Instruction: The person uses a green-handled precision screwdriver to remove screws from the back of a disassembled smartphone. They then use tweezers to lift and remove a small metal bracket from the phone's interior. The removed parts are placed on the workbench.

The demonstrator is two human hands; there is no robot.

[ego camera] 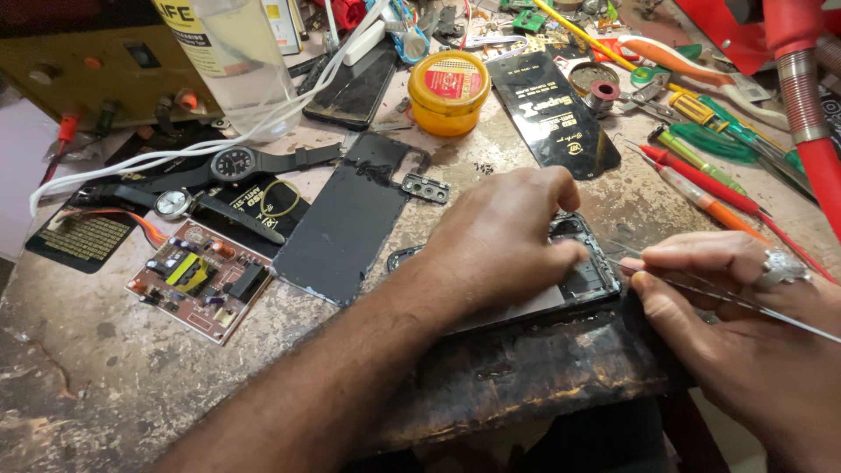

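On the worn workbench [114,368], the left hand [499,236] presses fingers down on the opened phone [589,282] at centre, the right hand [736,307] at four o'clock pinching thin tweezers [745,304], a loose back cover [350,219] at ten o'clock.

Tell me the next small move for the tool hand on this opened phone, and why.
Probably ease the thin metal tool a little further into the opened phone: the right hand holds its tip at the frame's edge, and the left hand already presses the phone down.
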